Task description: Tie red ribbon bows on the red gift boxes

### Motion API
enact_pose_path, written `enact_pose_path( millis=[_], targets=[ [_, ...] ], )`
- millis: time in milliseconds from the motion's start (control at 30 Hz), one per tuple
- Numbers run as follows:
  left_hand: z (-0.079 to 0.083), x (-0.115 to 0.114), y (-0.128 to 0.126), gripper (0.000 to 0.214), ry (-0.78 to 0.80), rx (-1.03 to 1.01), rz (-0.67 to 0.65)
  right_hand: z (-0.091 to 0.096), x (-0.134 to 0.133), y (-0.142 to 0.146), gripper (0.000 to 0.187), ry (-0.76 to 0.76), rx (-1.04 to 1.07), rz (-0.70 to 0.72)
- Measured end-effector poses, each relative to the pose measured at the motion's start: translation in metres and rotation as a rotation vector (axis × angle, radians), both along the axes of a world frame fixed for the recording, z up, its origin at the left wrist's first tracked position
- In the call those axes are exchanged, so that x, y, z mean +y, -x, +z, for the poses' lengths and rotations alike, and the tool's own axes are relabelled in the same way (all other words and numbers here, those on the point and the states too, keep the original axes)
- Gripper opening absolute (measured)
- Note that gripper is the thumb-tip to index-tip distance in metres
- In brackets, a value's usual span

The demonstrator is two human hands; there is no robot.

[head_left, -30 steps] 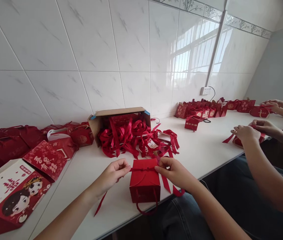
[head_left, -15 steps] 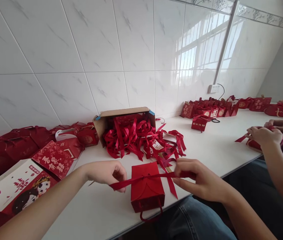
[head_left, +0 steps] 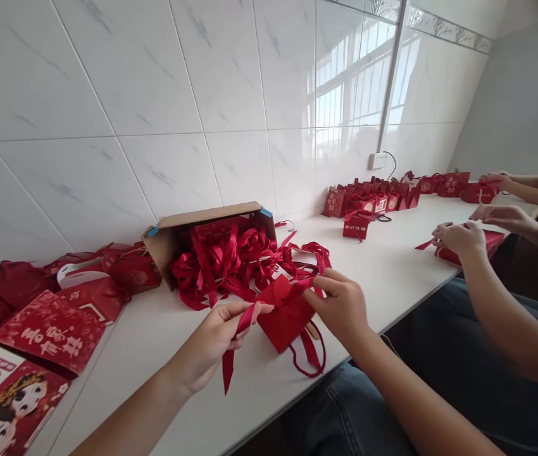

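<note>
A small red gift box point(head_left: 284, 315) with a cord handle is lifted and tilted above the white counter point(head_left: 392, 272) between my hands. A red ribbon point(head_left: 243, 326) is tied across its top. My left hand point(head_left: 219, 339) pinches the ribbon's left end, which hangs down. My right hand point(head_left: 342, 304) grips the box's right side and the ribbon's other end. Just behind lies a cardboard box point(head_left: 202, 221) on its side, spilling a heap of red ribbons point(head_left: 231, 259).
Flat red cartons and printed packs point(head_left: 50, 329) lie at the left. A row of finished red boxes point(head_left: 373, 199) stands along the tiled wall. At the right, other people's hands point(head_left: 461, 237) work on red boxes at the counter's edge.
The gift box has risen off the counter and tipped. My hands, spread wide pulling the ribbon half a second ago, have come back close to the box.
</note>
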State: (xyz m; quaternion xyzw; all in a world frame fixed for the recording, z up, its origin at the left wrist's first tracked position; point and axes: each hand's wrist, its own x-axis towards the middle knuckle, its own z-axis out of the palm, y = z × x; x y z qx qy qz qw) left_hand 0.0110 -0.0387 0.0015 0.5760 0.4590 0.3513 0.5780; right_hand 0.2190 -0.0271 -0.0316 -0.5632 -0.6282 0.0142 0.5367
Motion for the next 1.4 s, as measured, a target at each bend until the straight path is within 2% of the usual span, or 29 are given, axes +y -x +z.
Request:
enact_pose_path(
  millis=[100, 200, 333, 433, 633, 833, 933, 1033, 1167, 1300, 1400],
  targets=[
    [0.001, 0.003, -0.009, 0.040, -0.095, 0.030, 0.025, 0.009, 0.002, 0.005, 0.024, 0.030, 0.198, 0.305],
    [-0.001, 0.003, -0.016, 0.029, -0.351, 0.174, 0.093, 0.014, 0.002, 0.012, 0.019, 0.163, 0.315, 0.481],
    [-0.010, -0.003, -0.021, 0.027, -0.742, 0.430, 0.080, 0.012, 0.001, 0.016, 0.018, 0.343, 0.342, 0.618],
    [-0.019, -0.005, -0.020, 0.026, -0.885, 0.529, 0.041, 0.009, 0.000, 0.017, 0.018, 0.448, 0.304, 0.634],
    [-0.029, 0.004, -0.019, 0.027, -0.973, 0.579, -0.024, 0.011, 0.000, 0.011, 0.011, 0.537, 0.256, 0.647],
    [-0.039, 0.011, -0.017, 0.034, -1.024, 0.542, -0.132, 0.024, 0.005, -0.003, 0.006, 0.758, 0.222, 0.769],
    [-0.037, 0.013, -0.013, 0.031, -1.073, 0.494, -0.186, 0.030, 0.012, -0.009, 0.007, 0.875, 0.141, 0.814],
    [-0.031, 0.015, -0.011, 0.026, -1.154, 0.452, -0.252, 0.031, 0.021, -0.011, 0.009, 0.964, 0.051, 0.915],
    [-0.025, 0.015, -0.007, 0.020, -1.198, 0.467, -0.267, 0.026, 0.025, -0.011, 0.009, 0.937, 0.005, 0.962],
    [-0.024, 0.013, -0.009, 0.017, -1.123, 0.453, -0.215, 0.022, 0.021, -0.009, 0.014, 0.848, 0.027, 0.949],
    [-0.023, 0.012, -0.013, 0.012, -1.033, 0.436, -0.132, 0.021, 0.017, -0.008, 0.008, 0.832, 0.081, 0.928]
  ],
)
